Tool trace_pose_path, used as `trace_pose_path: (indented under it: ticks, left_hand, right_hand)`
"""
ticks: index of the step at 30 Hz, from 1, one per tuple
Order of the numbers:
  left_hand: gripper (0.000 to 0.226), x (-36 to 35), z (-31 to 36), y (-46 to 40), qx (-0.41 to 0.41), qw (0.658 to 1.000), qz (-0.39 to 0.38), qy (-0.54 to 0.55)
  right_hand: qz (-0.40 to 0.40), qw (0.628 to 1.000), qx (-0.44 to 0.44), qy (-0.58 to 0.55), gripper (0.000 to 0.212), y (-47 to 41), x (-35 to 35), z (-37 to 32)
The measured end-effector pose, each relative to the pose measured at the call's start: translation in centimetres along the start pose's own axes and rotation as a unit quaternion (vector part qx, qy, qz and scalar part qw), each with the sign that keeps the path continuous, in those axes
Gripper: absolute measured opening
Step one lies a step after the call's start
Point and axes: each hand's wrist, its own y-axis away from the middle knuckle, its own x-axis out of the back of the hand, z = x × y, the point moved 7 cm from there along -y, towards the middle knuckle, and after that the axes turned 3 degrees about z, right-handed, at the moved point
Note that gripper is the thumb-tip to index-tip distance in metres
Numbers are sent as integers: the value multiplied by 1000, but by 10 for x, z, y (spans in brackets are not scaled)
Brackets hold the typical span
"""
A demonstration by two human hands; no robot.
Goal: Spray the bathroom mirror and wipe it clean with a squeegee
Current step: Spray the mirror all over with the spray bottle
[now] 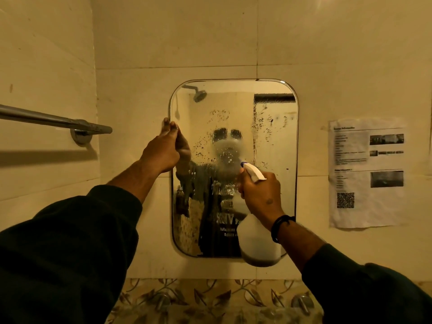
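— Right hand (261, 195): wrapped round the neck of the spray bottle (259, 239), finger side hidden, so trigger squeeze impossible to confirm. Nozzle aimed toward ten o'clock, at the middle of the mirror (275, 141).

— And the left hand (161, 153)?

— Gripping the mirror's edge at nine o'clock, fingertips (169, 126) curled over the rim. Probably steadying the glass.

— Coverage so far?

— Mist and droplets clustered at centre and toward one o'clock. Bottom third, around six o'clock, looks drier. Hard to judge under the yellow light.

— Advice for this step?

— Sweep the nozzle from twelve down to six in even passes. Light bursts only; heavy ones likely to run. Worth keeping spray off the printed sheet (367, 174) taped at three o'clock.

— Squeegee?

— Nowhere in view. Towel rail (53, 120) off at nine o'clock, taps (301, 302) below at six, nothing hanging on either.
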Motion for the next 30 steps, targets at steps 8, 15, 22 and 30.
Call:
trace_pose_path:
  ticks: [8,15,22,30]
  left_hand:
    - [78,-1,0,0,3,1000,2,2]
    - [77,0,0,0,-3,1000,3,1]
    - [75,1,3,3,-4,1000,5,8]
    - [75,4,5,5,-2,1000,1,2]
  right_hand:
    - [23,999,-33,10,31,-7,22,12]
    - [55,997,-18,47,30,-12,42,16]
    - [62,996,-45,44,29,-14,57,30]
    - [109,990,-37,80,31,-17,76,32]
